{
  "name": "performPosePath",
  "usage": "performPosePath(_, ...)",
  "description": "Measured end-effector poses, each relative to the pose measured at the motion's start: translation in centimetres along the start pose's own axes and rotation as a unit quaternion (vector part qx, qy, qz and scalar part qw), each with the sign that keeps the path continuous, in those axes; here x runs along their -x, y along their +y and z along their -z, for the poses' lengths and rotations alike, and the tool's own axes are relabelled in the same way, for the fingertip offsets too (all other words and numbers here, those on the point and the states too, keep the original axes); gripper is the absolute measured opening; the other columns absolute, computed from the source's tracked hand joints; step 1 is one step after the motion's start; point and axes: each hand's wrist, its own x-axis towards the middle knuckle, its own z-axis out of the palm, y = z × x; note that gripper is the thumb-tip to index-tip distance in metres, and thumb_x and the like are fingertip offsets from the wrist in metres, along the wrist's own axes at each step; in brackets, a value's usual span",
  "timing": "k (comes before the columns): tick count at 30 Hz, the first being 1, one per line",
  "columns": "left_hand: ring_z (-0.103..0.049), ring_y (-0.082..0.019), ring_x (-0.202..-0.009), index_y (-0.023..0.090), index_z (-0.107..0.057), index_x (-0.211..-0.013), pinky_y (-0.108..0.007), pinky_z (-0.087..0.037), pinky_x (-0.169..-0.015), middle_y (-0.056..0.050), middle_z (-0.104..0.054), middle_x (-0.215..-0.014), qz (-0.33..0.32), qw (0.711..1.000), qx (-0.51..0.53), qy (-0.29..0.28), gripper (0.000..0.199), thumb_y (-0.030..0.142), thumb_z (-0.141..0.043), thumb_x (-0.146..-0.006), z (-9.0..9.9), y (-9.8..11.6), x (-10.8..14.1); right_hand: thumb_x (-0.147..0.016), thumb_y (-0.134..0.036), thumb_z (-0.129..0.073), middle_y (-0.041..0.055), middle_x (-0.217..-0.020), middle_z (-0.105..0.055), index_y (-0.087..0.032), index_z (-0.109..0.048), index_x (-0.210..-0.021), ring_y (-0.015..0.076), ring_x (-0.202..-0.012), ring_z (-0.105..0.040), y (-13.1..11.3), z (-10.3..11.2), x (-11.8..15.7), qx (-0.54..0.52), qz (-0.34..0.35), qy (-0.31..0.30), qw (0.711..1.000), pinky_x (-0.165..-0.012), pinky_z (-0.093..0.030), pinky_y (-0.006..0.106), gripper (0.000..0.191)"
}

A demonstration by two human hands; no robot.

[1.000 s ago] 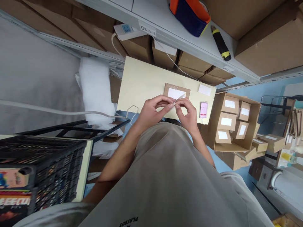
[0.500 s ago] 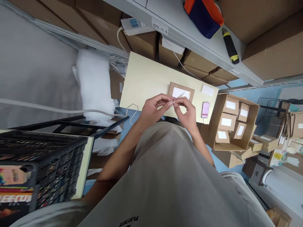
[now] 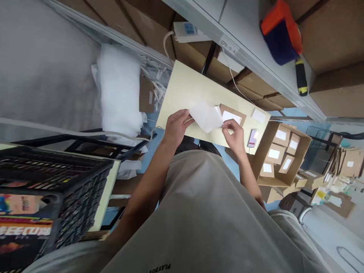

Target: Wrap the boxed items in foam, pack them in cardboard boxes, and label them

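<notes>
My left hand (image 3: 178,127) pinches the left corner of a white label sheet (image 3: 203,115) between thumb and fingertips. The sheet stretches between both hands above the table and bends into a V, with its lower point towards me. At its right end my right hand (image 3: 233,133) is closed on the edge, thumb against forefinger. Whether the sheet is one layer or a label parting from its backing, I cannot tell. Just behind the right hand lies a small cardboard box (image 3: 242,118) with a white label on top, partly covered by the sheet and hand.
The cream table (image 3: 182,87) also carries a phone (image 3: 252,138) on a cable and a white card (image 3: 258,115). Right of it stands an open carton (image 3: 260,161) of small labelled boxes. A shelf (image 3: 241,49) overhangs the back; a black crate (image 3: 76,201) stands at left.
My hands have moved apart from a joint pinch, and the white label sheet now spreads between them. The view has shifted slightly, so the table sits further right.
</notes>
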Motion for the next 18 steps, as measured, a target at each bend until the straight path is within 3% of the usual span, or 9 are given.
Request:
performPosePath(2, -0.081, -0.022, -0.099, 0.021, -0.073, -0.089, -0.035, -0.067, -0.095, -0.007, -0.082, -0.098, 0.04, 0.993, 0.072, 0.087, 0.031, 0.039, -0.097, -0.085, 2.1, 0.0, -1.1, -0.09, -0.034, -0.064, 0.0026, -0.095, -0.077, -0.026, -0.068, -0.089, 0.0219, -0.093, -0.074, 1.0, -0.5, -1.9, 0.021, -0.019, 0.015, 0.999, -0.092, -0.063, 0.038, 0.009)
performPosePath(5, -0.079, -0.016, -0.091, 0.02, -0.072, -0.089, -0.028, -0.066, -0.091, -0.005, -0.079, -0.092, 0.089, 0.954, 0.163, 0.235, 0.017, 0.024, -0.088, -0.093, 5.3, 0.4, -2.2, -0.091, -0.038, -0.063, 0.0029, -0.092, -0.077, -0.026, -0.067, -0.088, 0.0226, -0.089, -0.075, 2.1, -2.9, -5.6, 0.046, -0.036, 0.034, 0.998, -0.089, -0.063, 0.038, 0.013)
performPosePath(9, -0.075, -0.011, -0.085, 0.02, -0.071, -0.094, -0.022, -0.064, -0.086, -0.004, -0.076, -0.09, 0.079, 0.896, 0.222, 0.377, 0.01, 0.018, -0.074, -0.104, 9.6, 1.0, -2.3, -0.096, -0.041, -0.064, 0.0016, -0.091, -0.075, -0.026, -0.065, -0.092, 0.0233, -0.09, -0.079, 1.9, -9.7, -11.9, 0.044, -0.054, 0.001, 0.998, -0.088, -0.063, 0.038, 0.016)
performPosePath(13, -0.075, -0.012, -0.086, 0.021, -0.071, -0.098, -0.023, -0.063, -0.085, -0.004, -0.076, -0.094, 0.021, 0.884, 0.212, 0.416, 0.007, 0.023, -0.074, -0.103, 13.0, 1.0, -1.4, -0.106, -0.041, -0.061, 0.0021, -0.104, -0.076, -0.023, -0.066, -0.101, 0.0218, -0.102, -0.079, -1.0, -18.4, -18.7, 0.048, -0.028, -0.069, 0.996, -0.1, -0.062, 0.04, 0.019)
performPosePath(18, -0.077, -0.015, -0.094, 0.023, -0.069, -0.1, -0.028, -0.063, -0.087, -0.004, -0.076, -0.102, -0.055, 0.914, 0.141, 0.377, 0.026, 0.042, -0.086, -0.095, 14.9, 0.4, -0.4, -0.114, -0.031, -0.062, 0.0096, -0.121, -0.077, -0.013, -0.065, -0.108, 0.0237, -0.128, -0.07, -5.9, -26.6, -26.2, 0.148, -0.007, -0.112, 0.983, -0.124, -0.049, 0.041, 0.019)
